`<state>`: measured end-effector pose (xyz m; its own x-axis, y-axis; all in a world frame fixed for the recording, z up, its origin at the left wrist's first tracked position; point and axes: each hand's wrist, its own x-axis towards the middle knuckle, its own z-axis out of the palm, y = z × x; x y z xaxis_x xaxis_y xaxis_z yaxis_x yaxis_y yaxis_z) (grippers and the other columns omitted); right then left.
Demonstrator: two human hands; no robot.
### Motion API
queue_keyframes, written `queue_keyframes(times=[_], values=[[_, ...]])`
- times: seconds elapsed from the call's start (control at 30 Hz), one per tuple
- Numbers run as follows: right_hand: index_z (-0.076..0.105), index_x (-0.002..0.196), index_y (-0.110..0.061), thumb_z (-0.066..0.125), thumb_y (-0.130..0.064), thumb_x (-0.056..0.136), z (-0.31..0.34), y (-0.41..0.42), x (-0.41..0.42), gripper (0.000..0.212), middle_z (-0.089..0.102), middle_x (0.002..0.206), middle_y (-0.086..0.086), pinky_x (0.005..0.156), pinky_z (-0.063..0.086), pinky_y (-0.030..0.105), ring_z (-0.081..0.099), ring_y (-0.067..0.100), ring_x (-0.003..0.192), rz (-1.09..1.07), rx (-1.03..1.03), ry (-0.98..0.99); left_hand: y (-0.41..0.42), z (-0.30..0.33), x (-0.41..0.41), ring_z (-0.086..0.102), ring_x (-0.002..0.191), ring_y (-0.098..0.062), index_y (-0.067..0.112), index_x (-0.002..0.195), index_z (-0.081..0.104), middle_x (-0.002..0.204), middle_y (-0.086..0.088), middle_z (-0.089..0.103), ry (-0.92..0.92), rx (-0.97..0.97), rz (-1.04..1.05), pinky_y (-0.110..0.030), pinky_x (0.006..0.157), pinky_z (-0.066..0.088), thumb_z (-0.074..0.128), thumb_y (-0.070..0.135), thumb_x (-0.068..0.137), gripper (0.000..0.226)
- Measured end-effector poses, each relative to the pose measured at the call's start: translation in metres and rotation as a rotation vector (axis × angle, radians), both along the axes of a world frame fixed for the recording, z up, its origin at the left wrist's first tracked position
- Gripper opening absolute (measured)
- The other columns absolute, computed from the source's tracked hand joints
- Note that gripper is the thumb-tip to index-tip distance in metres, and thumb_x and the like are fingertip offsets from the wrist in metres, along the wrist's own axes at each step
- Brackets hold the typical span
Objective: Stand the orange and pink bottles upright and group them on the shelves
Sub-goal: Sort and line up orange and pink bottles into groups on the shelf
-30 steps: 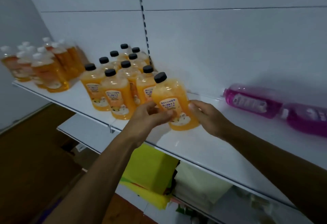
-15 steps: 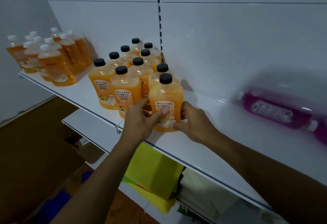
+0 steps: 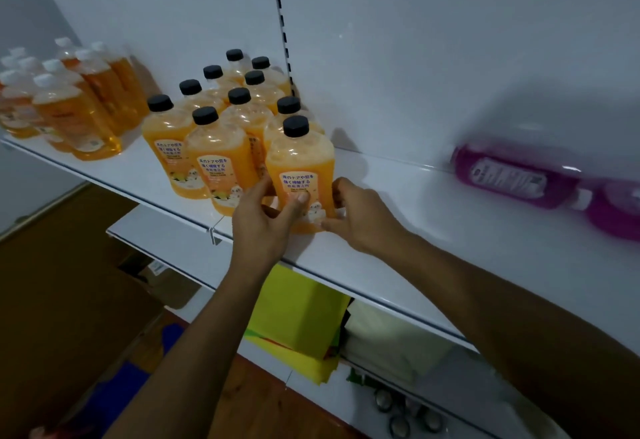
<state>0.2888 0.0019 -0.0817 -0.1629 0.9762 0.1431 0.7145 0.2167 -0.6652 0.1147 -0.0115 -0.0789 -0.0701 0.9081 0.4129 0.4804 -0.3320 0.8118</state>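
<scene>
Orange translucent plastic bottle with a black screw cap and a white printed label (image 3: 300, 175) stands upright near the front edge of the white metal shelf (image 3: 433, 230), at the five o'clock corner of the cluster of matching black-capped orange bottles (image 3: 221, 119). A second ago it was tilted and held clear of that cluster, out toward three o'clock; half a second ago it was already upright against the group, and now it sits touching its neighbours, with its label facing the camera.

In the head view, the left hand (image 3: 265, 216) grips the bottle's lower body from seven o'clock, thumb laid across the label and the other fingers curled round the bottle's left side. The right hand (image 3: 360, 213) holds the base from four o'clock, its fingertips bent and pinching the bottle's right edge. Both hands have stayed on the bottle through all three moments.

At nine o'clock on the same shelf stands a separate group of white-capped amber-orange bottles (image 3: 69, 109). At three o'clock, well apart from the hands, a pink-purple plastic bottle with a white label (image 3: 512, 175) lies on its side against the back wall, with a second pink-purple bottle (image 3: 616, 206) lying just beside it; motion blur softens both. On the lower shelf, at six o'clock, lie folded yellow-green sheets (image 3: 298, 314).
</scene>
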Motion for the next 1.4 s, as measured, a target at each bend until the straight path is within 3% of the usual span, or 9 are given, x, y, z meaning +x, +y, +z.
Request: queue_keyframes(times=[0.17,0.3,0.5,0.63,0.9,1.0,1.1,1.23,1.4], values=[[0.035,0.141,-0.018,0.073,-0.039,0.08,0.004,-0.027,0.04,0.075,0.052,0.135,0.008,0.095,0.046,0.043,0.052,0.024,0.12,-0.02,0.037,-0.065,-0.038,0.002,0.029,0.054,0.073,-0.01,0.023,0.109,0.047,0.093,0.001,0.052,-0.196,0.106,0.288,-0.024,0.064,0.047,0.074,0.042,0.081,0.044],[0.039,0.14,-0.017,0.066,-0.034,0.087,0.018,-0.056,0.112,0.061,0.051,0.135,0.005,0.099,0.044,0.036,0.051,0.023,0.122,-0.126,0.162,-0.162,-0.065,0.005,0.083,0.053,0.067,-0.009,0.016,0.099,0.049,0.075,0.005,0.053,-0.137,0.176,0.143,-0.022,0.061,0.045,0.07,0.021,0.087,0.025],[0.054,0.126,-0.004,0.073,-0.019,0.078,0.039,-0.076,0.213,0.054,0.059,0.123,0.015,0.098,0.044,0.043,0.055,0.035,0.112,-0.304,0.371,-0.281,-0.05,-0.005,0.174,0.066,0.089,-0.015,0.018,0.115,0.055,0.097,0.001,0.067,-0.228,-0.225,-0.2,-0.048,0.083,0.055,0.067,0.022,0.088,0.029],[0.048,0.133,-0.009,0.073,-0.03,0.08,0.048,-0.071,0.248,0.062,0.051,0.134,0.011,0.103,0.038,0.041,0.047,0.03,0.122,-0.401,0.316,-0.468,-0.024,0.001,0.22,0.061,0.11,-0.021,0.014,0.137,0.045,0.126,-0.006,0.059,-0.256,-0.434,-0.299,-0.037,0.091,0.054,0.063,0.034,0.091,0.053],[0.046,0.123,-0.015,0.07,-0.035,0.081,0.042,-0.047,0.26,0.052,0.049,0.124,0.006,0.089,0.049,0.044,0.048,0.026,0.115,-0.427,0.125,-0.476,0.057,0.003,0.264,0.065,0.085,-0.025,-0.003,0.113,0.061,0.098,-0.015,0.068,-0.549,-0.685,-0.266,-0.04,0.079,0.057,0.073,0.06,0.068,0.079],[0.05,0.12,-0.014,0.072,-0.031,0.078,0.044,-0.046,0.263,0.05,0.051,0.122,0.005,0.089,0.047,0.042,0.049,0.025,0.112,-0.428,0.122,-0.418,0.053,0.003,0.266,0.064,0.084,-0.023,-0.002,0.1,0.066,0.095,-0.016,0.069,-0.613,-0.647,-0.243,-0.044,0.087,0.054,0.074,0.044,0.08,0.051],[0.052,0.12,-0.015,0.078,-0.033,0.073,0.049,-0.053,0.267,0.057,0.055,0.117,0.004,0.086,0.046,0.035,0.054,0.023,0.103,-0.435,0.118,-0.299,0.033,0.016,0.264,0.065,0.093,-0.016,0.022,0.101,0.064,0.101,-0.003,0.07,-0.677,-0.482,-0.195,-0.027,0.078,0.053,0.076,0.032,0.08,0.026],[0.053,0.113,-0.015,0.081,-0.032,0.069,0.065,-0.082,0.274,0.054,0.057,0.106,0.0,0.077,0.044,0.029,0.054,0.018,0.086,-0.448,0.161,-0.111,-0.001,0.055,0.271,0.066,0.099,-0.022,0.022,0.117,0.058,0.112,-0.007,0.061,-0.762,-0.256,-0.349,-0.033,0.078,0.057,0.075,0.015,0.081,0.04],[0.052,0.105,-0.019,0.081,-0.031,0.071,0.087,-0.155,0.322,0.047,0.059,0.098,-0.003,0.067,0.05,0.025,0.06,0.013,0.083,-0.476,0.169,0.044,-0.055,0.092,0.328,0.062,0.107,-0.022,0.023,0.129,0.054,0.117,-0.002,0.06,-0.546,-0.04,-0.55,-0.033,0.082,0.057,0.076,0.01,0.078,0.057]])
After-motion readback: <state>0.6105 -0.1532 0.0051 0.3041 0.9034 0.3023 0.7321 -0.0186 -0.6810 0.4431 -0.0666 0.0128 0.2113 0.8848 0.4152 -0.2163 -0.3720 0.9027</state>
